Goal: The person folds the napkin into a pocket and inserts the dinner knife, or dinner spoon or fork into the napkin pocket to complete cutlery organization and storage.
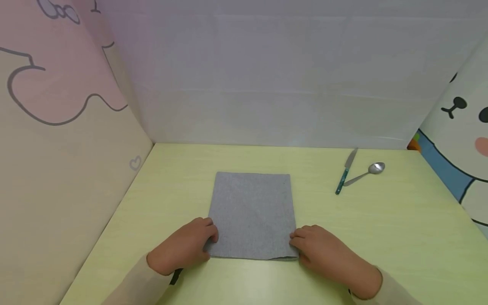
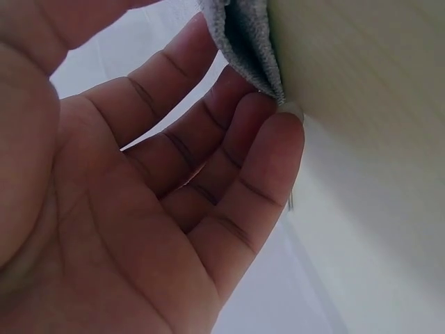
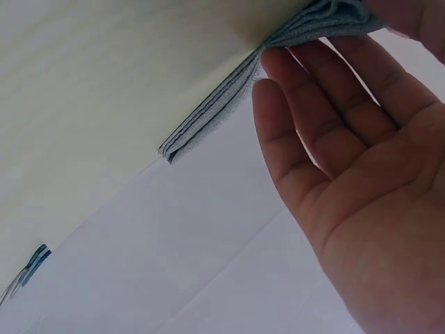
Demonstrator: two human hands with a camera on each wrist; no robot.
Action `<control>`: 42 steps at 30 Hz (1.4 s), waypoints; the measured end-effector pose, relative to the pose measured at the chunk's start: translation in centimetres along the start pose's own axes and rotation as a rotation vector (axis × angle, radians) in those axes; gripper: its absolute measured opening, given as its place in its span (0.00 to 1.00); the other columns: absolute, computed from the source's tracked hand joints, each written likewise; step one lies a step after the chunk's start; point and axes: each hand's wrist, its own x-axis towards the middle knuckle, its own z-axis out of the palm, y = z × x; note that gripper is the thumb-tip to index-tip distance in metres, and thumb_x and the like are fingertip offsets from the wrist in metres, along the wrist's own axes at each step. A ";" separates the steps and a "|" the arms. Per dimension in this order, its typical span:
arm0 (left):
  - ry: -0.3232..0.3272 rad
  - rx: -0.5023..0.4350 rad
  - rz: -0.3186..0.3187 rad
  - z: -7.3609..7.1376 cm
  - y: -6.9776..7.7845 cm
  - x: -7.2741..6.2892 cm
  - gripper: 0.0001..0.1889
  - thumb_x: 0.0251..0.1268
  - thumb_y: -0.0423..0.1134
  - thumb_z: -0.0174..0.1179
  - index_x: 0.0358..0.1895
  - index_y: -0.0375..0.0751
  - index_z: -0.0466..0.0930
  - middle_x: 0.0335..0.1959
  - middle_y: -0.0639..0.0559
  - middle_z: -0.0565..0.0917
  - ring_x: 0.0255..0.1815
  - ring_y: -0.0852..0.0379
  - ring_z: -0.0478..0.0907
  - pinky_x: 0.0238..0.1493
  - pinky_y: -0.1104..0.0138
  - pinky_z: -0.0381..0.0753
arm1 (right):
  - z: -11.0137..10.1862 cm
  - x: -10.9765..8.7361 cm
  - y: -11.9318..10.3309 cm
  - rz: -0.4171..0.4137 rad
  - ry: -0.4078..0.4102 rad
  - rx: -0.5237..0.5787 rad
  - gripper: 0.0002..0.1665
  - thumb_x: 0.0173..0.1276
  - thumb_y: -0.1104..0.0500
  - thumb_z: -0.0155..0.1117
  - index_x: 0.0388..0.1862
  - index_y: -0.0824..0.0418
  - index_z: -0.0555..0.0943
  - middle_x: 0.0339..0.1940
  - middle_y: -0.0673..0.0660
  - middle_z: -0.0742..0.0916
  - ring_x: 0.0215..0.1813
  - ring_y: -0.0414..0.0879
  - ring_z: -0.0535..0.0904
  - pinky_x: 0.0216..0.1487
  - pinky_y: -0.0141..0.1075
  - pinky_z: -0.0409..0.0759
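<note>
A grey cloth [image 1: 251, 212], folded into a near square, lies flat on the table. At its near left corner my left hand [image 1: 192, 242] grips the edge, fingers bent over the side. The left wrist view shows those fingertips against the rounded fold of the cloth [image 2: 243, 49]; where the thumb meets it is cut off. My right hand [image 1: 324, 252] pinches the near right corner, where the lower layers part slightly. Several stacked layers of the cloth [image 3: 215, 108] show edge-on in the right wrist view, bunched between thumb and fingers.
A knife with a green handle [image 1: 342, 181] and a metal spoon [image 1: 375, 168] lie on the pale yellow table [image 1: 400, 220] at the back right, handles meeting. A white wall [image 1: 274, 76] closes the back; printed panels [image 1: 68, 169] stand at both sides.
</note>
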 end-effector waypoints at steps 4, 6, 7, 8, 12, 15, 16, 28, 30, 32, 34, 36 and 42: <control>-0.044 -0.056 -0.018 0.0 -0.7 0.3 0.15 0.52 0.37 0.77 0.40 0.47 0.81 0.38 0.61 0.74 0.42 0.59 0.71 0.44 0.63 0.78 | -0.1 -0.2 -0.2 0.017 -0.026 0.010 0.15 0.59 0.58 0.77 0.44 0.61 0.87 0.49 0.55 0.88 0.52 0.51 0.83 0.54 0.46 0.81; -0.071 -0.099 -0.031 -0.1 -1.4 0.7 0.14 0.57 0.40 0.76 0.43 0.48 0.82 0.41 0.62 0.76 0.43 0.60 0.73 0.46 0.62 0.78 | -0.1 -0.3 -0.3 0.021 -0.041 0.010 0.17 0.61 0.53 0.77 0.45 0.61 0.87 0.51 0.56 0.88 0.54 0.52 0.83 0.56 0.47 0.81; -0.082 -0.114 -0.035 -0.3 -1.8 1.0 0.13 0.59 0.42 0.75 0.44 0.48 0.82 0.42 0.62 0.77 0.44 0.60 0.74 0.47 0.61 0.78 | -0.2 -0.4 -0.4 0.020 -0.046 0.004 0.18 0.63 0.52 0.76 0.46 0.61 0.87 0.52 0.56 0.88 0.56 0.52 0.83 0.56 0.48 0.80; -0.085 -0.124 -0.037 -0.4 -2.2 1.3 0.12 0.61 0.43 0.73 0.45 0.47 0.82 0.43 0.61 0.78 0.44 0.60 0.75 0.48 0.60 0.78 | -0.2 -0.5 -0.5 0.016 -0.052 -0.005 0.19 0.64 0.50 0.76 0.47 0.61 0.87 0.53 0.57 0.87 0.57 0.53 0.83 0.57 0.48 0.80; -0.062 -0.088 -0.057 -1.3 -3.6 3.3 0.12 0.67 0.42 0.70 0.48 0.43 0.83 0.45 0.57 0.81 0.46 0.57 0.78 0.51 0.57 0.79 | -0.3 -0.8 -0.7 -0.004 -0.066 -0.041 0.19 0.66 0.50 0.74 0.50 0.60 0.86 0.56 0.58 0.87 0.60 0.53 0.82 0.59 0.49 0.79; -0.034 0.010 -0.070 -1.8 -4.6 5.3 0.15 0.68 0.41 0.69 0.53 0.40 0.83 0.49 0.52 0.81 0.52 0.53 0.79 0.56 0.57 0.79 | -0.5 -1.0 -1.0 -0.023 -0.068 -0.061 0.18 0.67 0.51 0.73 0.50 0.60 0.86 0.57 0.58 0.87 0.61 0.53 0.82 0.60 0.48 0.79; -0.030 0.044 -0.071 -1.9 -4.9 6.0 0.17 0.68 0.42 0.69 0.56 0.39 0.83 0.52 0.50 0.80 0.55 0.51 0.78 0.58 0.56 0.78 | -0.5 -1.0 -1.2 -0.031 -0.070 -0.073 0.18 0.67 0.51 0.73 0.51 0.60 0.87 0.57 0.57 0.87 0.61 0.52 0.82 0.60 0.48 0.79; -0.124 0.153 -0.098 -2.5 -8.1 11.6 0.38 0.73 0.46 0.64 0.80 0.35 0.60 0.81 0.41 0.58 0.82 0.42 0.52 0.79 0.52 0.52 | -0.6 -1.2 -2.4 -0.018 -0.182 -0.070 0.25 0.68 0.47 0.72 0.58 0.60 0.86 0.60 0.56 0.87 0.66 0.50 0.79 0.65 0.46 0.76; -0.145 0.143 -0.096 -2.6 -8.2 11.8 0.39 0.74 0.45 0.64 0.80 0.34 0.58 0.82 0.40 0.56 0.83 0.42 0.50 0.79 0.52 0.51 | -0.6 -1.2 -2.5 -0.018 -0.188 -0.079 0.25 0.69 0.47 0.71 0.58 0.60 0.86 0.60 0.56 0.87 0.66 0.50 0.79 0.66 0.45 0.76; -0.159 0.125 -0.102 -2.7 -8.4 12.0 0.39 0.74 0.45 0.62 0.81 0.35 0.56 0.83 0.42 0.53 0.83 0.43 0.48 0.79 0.52 0.50 | -0.7 -1.1 -2.6 -0.019 -0.191 -0.085 0.25 0.69 0.47 0.71 0.58 0.60 0.86 0.60 0.56 0.86 0.66 0.50 0.79 0.67 0.45 0.75; -0.169 0.116 -0.109 -2.6 -8.5 12.1 0.39 0.75 0.46 0.61 0.82 0.37 0.55 0.84 0.43 0.52 0.83 0.43 0.47 0.79 0.52 0.50 | -0.7 -1.1 -2.6 -0.022 -0.191 -0.089 0.25 0.68 0.46 0.71 0.58 0.61 0.86 0.60 0.56 0.87 0.66 0.50 0.79 0.67 0.45 0.75; -0.180 0.111 -0.119 -2.6 -8.7 12.2 0.39 0.75 0.46 0.59 0.82 0.38 0.54 0.84 0.44 0.52 0.84 0.44 0.47 0.79 0.52 0.51 | -0.8 -1.1 -2.7 -0.025 -0.185 -0.096 0.25 0.68 0.46 0.72 0.57 0.61 0.86 0.60 0.56 0.87 0.66 0.50 0.80 0.66 0.44 0.75; -0.211 0.119 -0.144 -2.7 -8.4 12.4 0.39 0.72 0.45 0.56 0.83 0.40 0.54 0.84 0.47 0.52 0.84 0.47 0.46 0.79 0.54 0.51 | -0.8 -1.3 -2.7 -0.019 -0.178 -0.095 0.26 0.68 0.46 0.72 0.58 0.61 0.86 0.60 0.56 0.87 0.66 0.49 0.80 0.66 0.44 0.76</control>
